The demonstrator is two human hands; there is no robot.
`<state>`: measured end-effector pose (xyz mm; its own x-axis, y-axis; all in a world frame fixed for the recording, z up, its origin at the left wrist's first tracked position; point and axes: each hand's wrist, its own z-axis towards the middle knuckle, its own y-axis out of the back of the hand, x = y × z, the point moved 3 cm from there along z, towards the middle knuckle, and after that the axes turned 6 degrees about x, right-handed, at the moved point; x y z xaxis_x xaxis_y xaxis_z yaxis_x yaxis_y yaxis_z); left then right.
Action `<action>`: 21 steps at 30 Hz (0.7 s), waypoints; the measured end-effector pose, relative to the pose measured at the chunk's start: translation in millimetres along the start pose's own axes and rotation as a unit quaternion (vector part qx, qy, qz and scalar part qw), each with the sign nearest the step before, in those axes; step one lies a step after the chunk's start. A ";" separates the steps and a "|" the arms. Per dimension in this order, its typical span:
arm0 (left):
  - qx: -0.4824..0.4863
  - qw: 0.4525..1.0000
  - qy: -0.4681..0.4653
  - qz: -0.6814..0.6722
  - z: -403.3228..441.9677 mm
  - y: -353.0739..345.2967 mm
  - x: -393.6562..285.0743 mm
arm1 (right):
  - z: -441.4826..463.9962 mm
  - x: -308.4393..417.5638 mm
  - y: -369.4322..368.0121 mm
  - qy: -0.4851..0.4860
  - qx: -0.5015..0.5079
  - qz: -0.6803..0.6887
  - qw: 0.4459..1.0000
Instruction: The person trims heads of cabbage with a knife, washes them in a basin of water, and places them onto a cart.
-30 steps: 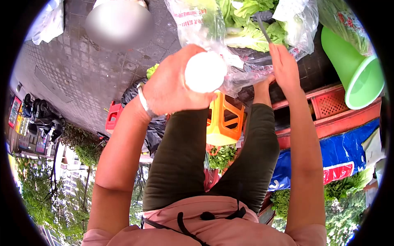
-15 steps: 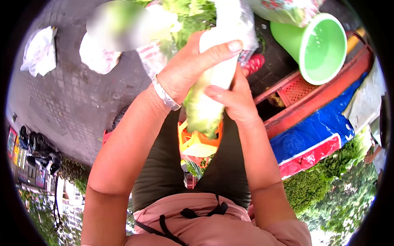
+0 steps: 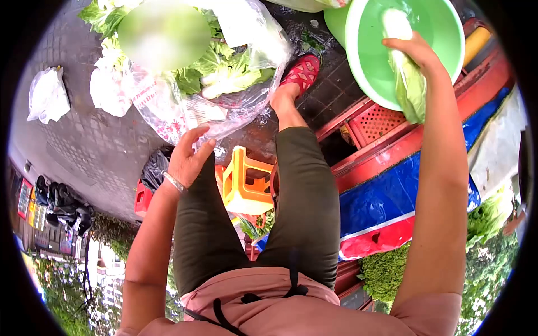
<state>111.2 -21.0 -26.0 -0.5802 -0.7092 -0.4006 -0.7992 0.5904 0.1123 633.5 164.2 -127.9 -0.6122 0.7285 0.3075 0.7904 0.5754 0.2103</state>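
Note:
My right hand [image 3: 417, 55] is closed around a long Chinese cabbage [image 3: 410, 89], white at the stem end and pale green at the leaves. It holds the cabbage over the mouth of a light green bucket [image 3: 367, 67], stem end pointing away from me. My left hand [image 3: 191, 158] is empty, fingers apart, just in front of a big clear plastic bag [image 3: 263, 42]. Leafy green cabbages [image 3: 235, 73] fill that bag, and part of them is blurred out.
An orange-yellow stool [image 3: 244, 193] stands between my legs. To the right lie a red crate [image 3: 381, 120] and a blue sheet [image 3: 381, 204]. A white bag [image 3: 49, 95] rests on the paving at the left. My foot in a red shoe [image 3: 302, 73] is beside the plastic bag.
The cabbage went from both hands in front of me to the right hand alone, over the bucket. My left hand let go and moved left and down toward me. The view shifted right.

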 end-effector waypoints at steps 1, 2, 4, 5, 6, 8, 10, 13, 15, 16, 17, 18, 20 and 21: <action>-0.004 1.000 0.001 0.008 -1.5 -5.8 1.7 | 17.8 -3.9 -3.1 -0.019 -0.038 -0.074 0.996; -0.009 1.000 0.001 0.015 -3.0 -10.8 1.9 | 33.6 -3.1 -12.5 -0.037 -0.077 -0.149 0.985; -0.015 1.000 0.022 0.007 -4.1 -20.2 0.3 | 60.3 -5.6 -36.8 -0.066 -0.105 -0.211 0.970; -0.019 0.999 0.031 -0.002 -4.3 -24.9 -0.4 | 66.1 -2.8 -51.4 -0.089 -0.138 -0.240 0.957; -0.024 0.999 0.038 -0.011 -3.7 -28.8 -2.8 | 72.0 -3.6 -62.5 -0.110 -0.171 -0.269 0.941; 0.004 0.998 0.063 0.003 -2.1 -31.9 -7.6 | 86.7 -15.4 -76.5 -0.023 -0.280 -0.307 0.909; 0.005 0.998 0.063 0.017 -2.7 -35.0 -11.7 | 95.2 -25.1 -75.4 0.040 -0.321 -0.218 0.921; 0.003 0.998 0.060 -0.001 -2.2 -32.2 -14.1 | 57.8 3.7 -36.1 0.190 -0.325 0.106 0.920; -0.002 0.999 0.041 0.036 -3.7 -26.5 -15.1 | 21.5 22.6 -11.0 0.364 -0.351 0.251 0.825; -0.010 0.999 0.029 0.012 -5.4 -23.6 -15.1 | -10.1 36.5 0.8 0.421 -0.355 0.289 0.783; -0.016 1.000 0.018 -0.013 -8.1 -21.7 -14.7 | -44.3 48.3 8.6 0.445 -0.390 0.311 0.744; -0.021 0.999 0.006 -0.038 -11.6 -18.6 -14.4 | -78.3 57.2 14.6 0.467 -0.425 0.331 0.701; -0.005 0.999 0.000 -0.050 -18.4 -8.9 -16.0 | -133.9 63.4 34.5 0.485 -0.447 0.291 0.693; -0.003 0.998 0.002 -0.056 -24.0 -3.4 -19.1 | -153.9 69.9 37.4 0.502 -0.430 0.325 0.676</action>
<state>121.3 -18.7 3.1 -0.4884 -0.7719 -0.4070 -0.8596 0.5058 0.0722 623.9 179.4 44.3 -0.1447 -0.1449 0.9788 0.8705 -0.4889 0.0563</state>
